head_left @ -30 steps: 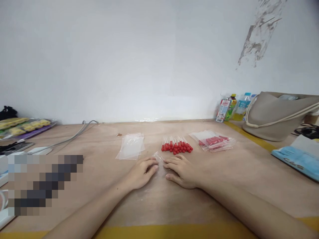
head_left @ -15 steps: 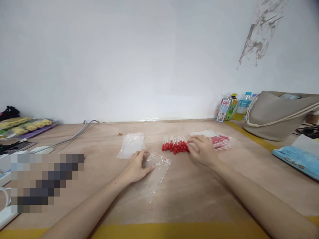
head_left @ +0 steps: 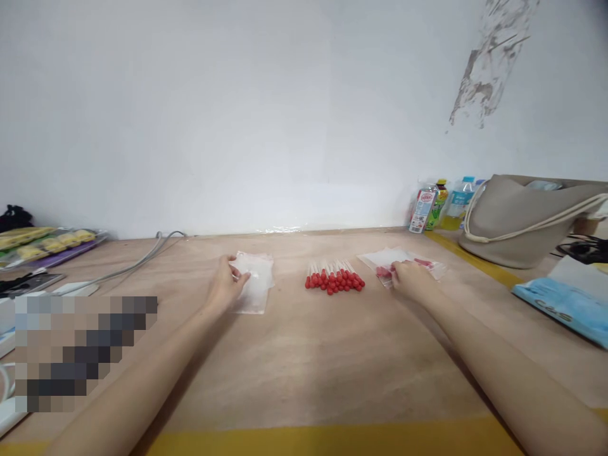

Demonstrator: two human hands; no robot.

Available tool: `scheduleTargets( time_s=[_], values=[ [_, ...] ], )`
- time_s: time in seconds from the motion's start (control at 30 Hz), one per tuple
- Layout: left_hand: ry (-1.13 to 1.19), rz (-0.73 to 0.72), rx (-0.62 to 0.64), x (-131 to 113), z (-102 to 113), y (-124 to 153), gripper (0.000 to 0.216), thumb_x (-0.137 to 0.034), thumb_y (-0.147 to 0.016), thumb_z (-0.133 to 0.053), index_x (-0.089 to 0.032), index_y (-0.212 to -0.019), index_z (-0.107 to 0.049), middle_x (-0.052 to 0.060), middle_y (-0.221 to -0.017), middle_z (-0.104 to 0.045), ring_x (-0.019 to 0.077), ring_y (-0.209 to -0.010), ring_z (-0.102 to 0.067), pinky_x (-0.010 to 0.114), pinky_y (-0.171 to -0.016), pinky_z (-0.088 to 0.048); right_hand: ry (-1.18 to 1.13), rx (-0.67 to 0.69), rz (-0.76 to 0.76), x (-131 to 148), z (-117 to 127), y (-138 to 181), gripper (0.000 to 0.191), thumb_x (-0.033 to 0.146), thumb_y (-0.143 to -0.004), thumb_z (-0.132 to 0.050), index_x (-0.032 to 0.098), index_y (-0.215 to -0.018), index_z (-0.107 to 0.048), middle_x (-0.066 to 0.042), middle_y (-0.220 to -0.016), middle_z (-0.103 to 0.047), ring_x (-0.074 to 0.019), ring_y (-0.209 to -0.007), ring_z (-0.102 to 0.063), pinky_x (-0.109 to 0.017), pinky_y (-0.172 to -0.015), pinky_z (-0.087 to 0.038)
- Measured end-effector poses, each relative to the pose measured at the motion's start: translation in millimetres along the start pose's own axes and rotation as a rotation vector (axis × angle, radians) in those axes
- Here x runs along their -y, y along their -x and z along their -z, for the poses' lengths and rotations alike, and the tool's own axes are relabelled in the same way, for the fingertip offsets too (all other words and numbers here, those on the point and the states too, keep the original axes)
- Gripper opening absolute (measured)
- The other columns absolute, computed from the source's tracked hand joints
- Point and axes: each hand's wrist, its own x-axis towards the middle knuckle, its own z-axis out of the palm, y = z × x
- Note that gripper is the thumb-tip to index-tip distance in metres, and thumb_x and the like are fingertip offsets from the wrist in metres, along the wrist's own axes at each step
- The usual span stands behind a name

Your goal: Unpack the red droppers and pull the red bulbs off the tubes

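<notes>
My left hand [head_left: 228, 283] is at the stack of clear zip bags [head_left: 255, 294], its thumb on the plastic and its fingers curled at the left edge. Between my hands lies a pile of white sticks with round red heads [head_left: 335, 280], heads facing me, touched by neither hand. My right hand [head_left: 412, 278] has its fingers bent down and closed on a clear bag with red pieces inside [head_left: 384, 272], which lies among similar bags. Part of that bag is hidden under the hand.
A grey handbag [head_left: 517, 218] stands at the back right beside drink bottles [head_left: 458, 206] and a carton [head_left: 422, 211]. Nearer is a blue tissue pack [head_left: 555, 304]. On the left lie a grey cable [head_left: 137, 263] and packs with yellow items [head_left: 61, 242].
My left hand has moved left to the bag stack, and the loose bag no longer lies in the middle. My right hand has gone right, from the red-headed sticks to the filled bags.
</notes>
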Motion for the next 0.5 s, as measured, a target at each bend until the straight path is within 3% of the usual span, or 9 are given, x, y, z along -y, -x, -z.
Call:
scheduleTargets(
  time_s=[0.1, 0.17, 0.27, 0.37, 0.43, 0.5],
  values=[
    [-0.26, -0.01, -0.066, 3, 3, -11, 0.05, -0.034, -0.072, -0.055, -0.015, -0.115, -0.038, 0.011, -0.101, -0.053, 0.0263, -0.095, -0.053, 0.038, -0.078, -0.042, 0.017, -0.022, -0.003, 1, -1, 0, 0.018, 0.013, -0.073, -0.044, 0.01, -0.083, -0.059, -0.016, -0.084, -0.063, -0.0241, -0.076, -0.058, -0.029, -0.058, -0.032],
    [-0.382, -0.104, -0.078, -3, -2, -5, 0.046, -0.034, -0.075, -0.052, -0.015, -0.116, -0.043, 0.016, -0.115, -0.048, 0.0307, -0.111, -0.043, 0.043, -0.089, -0.036, 0.021, -0.038, 0.001, 1, -2, 0, 0.017, 0.012, -0.074, -0.044, 0.012, -0.083, -0.058, -0.014, -0.085, -0.062, -0.0233, -0.077, -0.057, -0.028, -0.059, -0.031],
    [-0.397, -0.275, 0.124, -16, -13, 11, 0.047, -0.047, -0.081, -0.042, -0.024, -0.121, -0.045, 0.012, -0.13, -0.039, 0.0322, -0.122, -0.031, 0.05, -0.096, -0.026, 0.024, -0.118, -0.013, -1, -3, 0, 0.018, 0.014, -0.079, -0.04, 0.013, -0.084, -0.058, -0.013, -0.087, -0.06, -0.0222, -0.08, -0.055, -0.028, -0.061, -0.031],
    [-0.35, -0.249, 0.386, -18, -23, 18, 0.051, -0.06, -0.081, -0.029, -0.034, -0.124, -0.042, 0.008, -0.138, -0.03, 0.035, -0.128, -0.021, 0.059, -0.096, -0.019, 0.004, -0.313, -0.095, -3, 5, 0, 0.024, 0.021, -0.086, -0.034, 0.013, -0.085, -0.057, -0.012, -0.086, -0.059, -0.021, -0.079, -0.053, -0.029, -0.063, -0.03],
    [-0.345, -0.189, 0.424, -14, -25, 16, 0.052, -0.06, -0.082, -0.025, -0.035, -0.124, -0.042, 0.008, -0.138, -0.031, 0.0357, -0.128, -0.02, 0.062, -0.094, -0.017, -0.001, -0.438, -0.147, -3, 18, 2, 0.028, 0.025, -0.088, -0.031, 0.013, -0.086, -0.056, -0.012, -0.085, -0.058, -0.0204, -0.077, -0.052, -0.029, -0.062, -0.029],
    [-0.375, -0.204, 0.325, -9, -24, 14, 0.049, -0.056, -0.084, -0.026, -0.032, -0.121, -0.047, 0.009, -0.137, -0.034, 0.0351, -0.128, -0.02, 0.061, -0.096, -0.015, 0.031, -0.512, -0.161, 0, 37, 8, 0.029, 0.025, -0.089, -0.03, 0.013, -0.085, -0.056, -0.012, -0.085, -0.057, -0.0206, -0.076, -0.052, -0.029, -0.061, -0.029]
  ],
)
